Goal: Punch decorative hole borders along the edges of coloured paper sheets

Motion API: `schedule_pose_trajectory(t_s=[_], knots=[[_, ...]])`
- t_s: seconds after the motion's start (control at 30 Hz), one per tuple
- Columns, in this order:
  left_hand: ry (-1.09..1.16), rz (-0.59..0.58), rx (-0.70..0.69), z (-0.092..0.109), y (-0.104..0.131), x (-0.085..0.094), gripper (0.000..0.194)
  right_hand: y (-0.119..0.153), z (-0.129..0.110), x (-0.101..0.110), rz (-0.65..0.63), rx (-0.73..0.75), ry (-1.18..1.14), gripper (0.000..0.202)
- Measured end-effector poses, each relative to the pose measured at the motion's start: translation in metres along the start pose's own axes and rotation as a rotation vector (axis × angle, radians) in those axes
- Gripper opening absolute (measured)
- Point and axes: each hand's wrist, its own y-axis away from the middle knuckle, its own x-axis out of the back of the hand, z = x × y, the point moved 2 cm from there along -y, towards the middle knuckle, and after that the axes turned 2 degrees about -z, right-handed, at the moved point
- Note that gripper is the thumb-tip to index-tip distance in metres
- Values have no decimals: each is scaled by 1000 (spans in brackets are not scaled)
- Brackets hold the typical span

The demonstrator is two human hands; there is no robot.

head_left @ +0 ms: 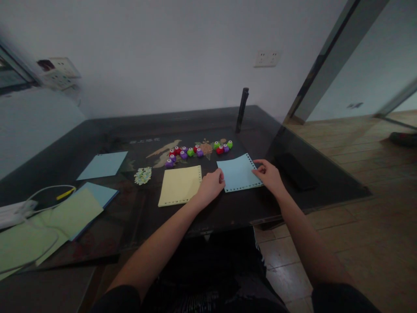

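Note:
A blue sheet of paper (237, 173) with punched holes along its right and bottom edges lies in front of me on the dark table. My right hand (269, 174) pinches its right, holed edge between thumb and fingers. At the sheet's left edge, my left hand (211, 186) is closed, its curled fingers gripping the paper there; the fingertips are partly hidden. Just left of that hand is a yellow sheet (180, 184), also punched along its right and bottom edges.
Several small red, purple and green beads (190, 152) lie behind the sheets. A black upright stick (242, 110) stands farther back. A dark flat object (295, 171) rests at right. On the left are a flower-patterned piece (143, 175), blue paper (103, 165), green paper (76, 214) and a white cable (42, 190).

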Motion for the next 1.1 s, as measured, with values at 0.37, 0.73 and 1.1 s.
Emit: schedule_pose_trajectory(t_s=[0.37,0.73,1.1], knots=[[-71,-48,-45,3,1,-1,10,-1,-1,-1,-32,-27,111,33],[-64,-41,-72,3,2,-1,16,0,-1,-1,-4,-22,107,30],[-45,-38,-85,0,-1,-4,17,0,4,-4,-6,25,167,27]])
